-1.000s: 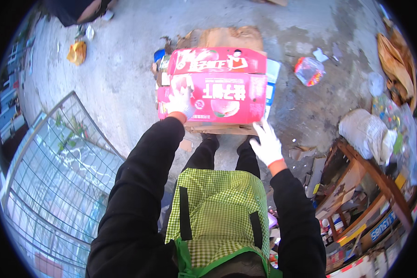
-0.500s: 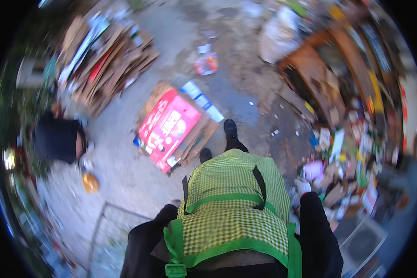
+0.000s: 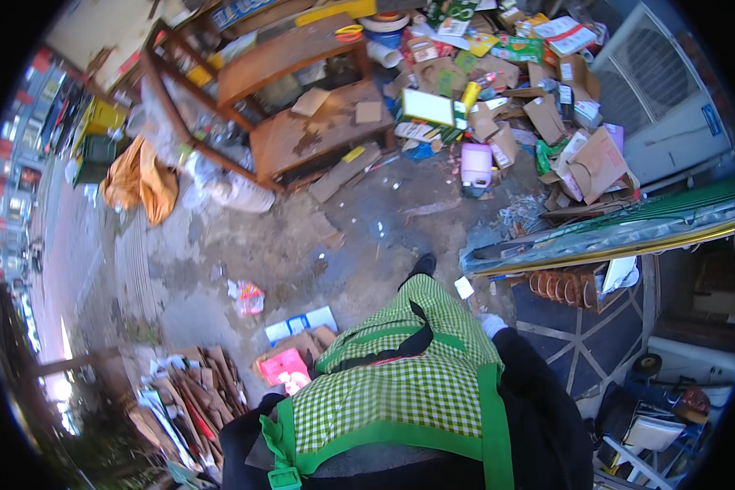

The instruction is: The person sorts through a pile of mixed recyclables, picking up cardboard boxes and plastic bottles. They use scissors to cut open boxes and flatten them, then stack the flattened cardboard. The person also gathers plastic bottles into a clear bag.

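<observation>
Looking down at my green checked apron (image 3: 400, 384) in a messy yard.

From my head camera, my right hand (image 3: 492, 325) in its white glove peeks out beside the apron, down at my side, and I cannot tell if its fingers are apart or together. My left hand is hidden. The red flat box (image 3: 284, 367) lies on brown cardboard on the ground, just left of my apron. A pile of flat cardboard (image 3: 189, 400) sits further left. A wooden shelf (image 3: 286, 98) stands far ahead.
</observation>
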`<state>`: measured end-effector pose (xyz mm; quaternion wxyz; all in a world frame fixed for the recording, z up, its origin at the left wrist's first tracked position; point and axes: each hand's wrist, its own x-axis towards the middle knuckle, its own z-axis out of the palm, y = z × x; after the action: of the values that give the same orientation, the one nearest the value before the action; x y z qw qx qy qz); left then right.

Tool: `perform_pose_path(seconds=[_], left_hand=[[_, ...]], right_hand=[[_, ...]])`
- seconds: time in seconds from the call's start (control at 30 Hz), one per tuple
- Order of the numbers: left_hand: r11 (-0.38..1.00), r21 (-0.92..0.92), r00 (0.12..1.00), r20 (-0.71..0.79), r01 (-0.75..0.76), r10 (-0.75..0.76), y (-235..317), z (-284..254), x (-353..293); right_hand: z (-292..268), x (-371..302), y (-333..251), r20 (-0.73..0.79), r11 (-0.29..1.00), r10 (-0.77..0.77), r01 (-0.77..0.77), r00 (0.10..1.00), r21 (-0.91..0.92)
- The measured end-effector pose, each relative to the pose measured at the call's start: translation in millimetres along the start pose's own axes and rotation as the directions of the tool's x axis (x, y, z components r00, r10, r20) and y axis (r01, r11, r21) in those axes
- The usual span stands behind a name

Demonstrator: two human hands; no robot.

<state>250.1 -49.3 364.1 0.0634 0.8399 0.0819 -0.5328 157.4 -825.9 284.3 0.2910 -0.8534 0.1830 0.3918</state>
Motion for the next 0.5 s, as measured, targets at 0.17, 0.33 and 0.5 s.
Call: perform_pose_path(seconds=[0.17, 0.33, 0.5], left_hand=[[0.920, 0.280, 0.917, -0.214, -0.274, 0.338, 173, -136, 71], [0.957, -0.122, 0.942, -0.246, -0.264, 0.229, 369, -227, 93], [0.965, 0.002, 0.949, -0.183, -0.261, 0.257, 520, -311, 96]], right_hand=[[-64, 5, 44, -0.083, 0.979, 0.069, -0.052, 0.994, 0.197], [-146, 2, 44, -0.242, 0.739, 0.248, -0.022, 0.938, 0.673], [-165, 16, 37, -0.189, 0.544, 0.480, -0.122, 0.857, 0.830]])
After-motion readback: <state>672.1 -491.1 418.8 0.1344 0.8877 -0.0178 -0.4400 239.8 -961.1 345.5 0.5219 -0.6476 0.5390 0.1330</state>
